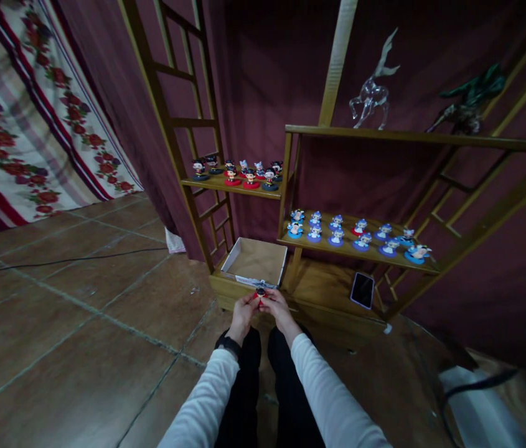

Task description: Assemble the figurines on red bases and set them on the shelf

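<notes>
A small red figurine with black hair point(260, 295) is held between my two hands, in front of the low part of a wooden shelf unit. My left hand point(244, 313) closes its fingertips on the figurine's left side. On the other side my right hand point(277, 306) grips it too. Just beyond the hands lies an open cardboard box point(263, 258) with white outer sides; its visible inside is bare. Several red and dark figurines point(250, 179) stand on the upper left shelf. Blue and purple figurines point(336, 237) form two rows on the middle shelf.
A clear horse statue point(373, 99) and a dark green statue point(470, 102) stand on the top shelf point(421, 139). A tablet or phone point(362, 290) lies at lower right. A cable point(66, 262) crosses the tiled floor. A white bag-like object point(477, 398) is at right.
</notes>
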Demonstrator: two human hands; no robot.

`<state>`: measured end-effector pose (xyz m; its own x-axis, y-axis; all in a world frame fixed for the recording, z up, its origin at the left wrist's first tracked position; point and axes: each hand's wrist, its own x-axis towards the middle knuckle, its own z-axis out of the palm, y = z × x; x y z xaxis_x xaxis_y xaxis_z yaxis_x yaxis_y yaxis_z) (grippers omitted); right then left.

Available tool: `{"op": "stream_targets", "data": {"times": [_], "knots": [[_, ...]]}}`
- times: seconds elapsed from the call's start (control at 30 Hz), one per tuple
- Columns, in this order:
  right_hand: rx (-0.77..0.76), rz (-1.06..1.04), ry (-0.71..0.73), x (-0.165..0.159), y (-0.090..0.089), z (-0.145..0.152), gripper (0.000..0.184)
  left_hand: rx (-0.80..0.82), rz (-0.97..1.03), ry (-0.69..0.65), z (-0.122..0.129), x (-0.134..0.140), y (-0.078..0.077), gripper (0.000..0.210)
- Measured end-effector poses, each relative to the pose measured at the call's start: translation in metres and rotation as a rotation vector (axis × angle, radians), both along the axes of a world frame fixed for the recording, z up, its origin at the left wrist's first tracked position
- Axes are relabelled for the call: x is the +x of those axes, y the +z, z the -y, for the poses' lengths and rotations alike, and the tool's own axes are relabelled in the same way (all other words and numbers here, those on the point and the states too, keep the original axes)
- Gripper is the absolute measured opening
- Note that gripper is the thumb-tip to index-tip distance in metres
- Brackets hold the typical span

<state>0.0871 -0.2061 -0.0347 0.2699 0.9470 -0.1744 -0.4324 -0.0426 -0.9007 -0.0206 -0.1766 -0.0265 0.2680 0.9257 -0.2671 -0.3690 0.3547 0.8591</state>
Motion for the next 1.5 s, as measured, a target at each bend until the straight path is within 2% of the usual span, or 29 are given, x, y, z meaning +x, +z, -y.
{"op": "stream_targets", "data": {"times": [0.1,0.33,0.43,0.67,0.83,0.93,1.1,1.23,1.5], "knots": [[-0.015,0.002,-0.016,-0.001,-0.002,-0.002,0.039,-0.027,0.004,0.027,-0.002,0.001,-0.004,0.048],[-0.060,-0.023,0.002,0.001,-0.025,-0.017,0.042,-0.032,0.019,0.083,-0.003,0.004,-0.011,0.041],[-0.056,-0.029,0.002,0.000,-0.029,-0.021,0.045,-0.014,0.011,0.112,-0.004,0.004,-0.011,0.041],[0.023,-0.075,0.033,-0.004,-0.015,-0.006,0.047,0.016,0.045,0.066,-0.003,0.001,-0.009,0.048],[0.049,-0.053,0.096,-0.002,-0.006,0.003,0.043,0.042,0.074,0.159,-0.002,-0.004,-0.010,0.040],[0.015,-0.019,0.075,-0.003,0.008,0.011,0.037,0.040,0.045,0.164,0.002,-0.005,-0.005,0.032],[0.067,0.052,0.059,0.000,0.029,0.024,0.033,0.055,0.044,0.085,0.006,-0.004,0.003,0.028],[0.016,0.045,0.059,0.005,0.026,0.022,0.034,0.098,0.130,0.043,0.006,-0.005,0.004,0.032],[0.085,0.093,0.047,0.009,0.009,0.011,0.039,0.111,0.163,-0.033,0.007,-0.010,0.005,0.036]]}}
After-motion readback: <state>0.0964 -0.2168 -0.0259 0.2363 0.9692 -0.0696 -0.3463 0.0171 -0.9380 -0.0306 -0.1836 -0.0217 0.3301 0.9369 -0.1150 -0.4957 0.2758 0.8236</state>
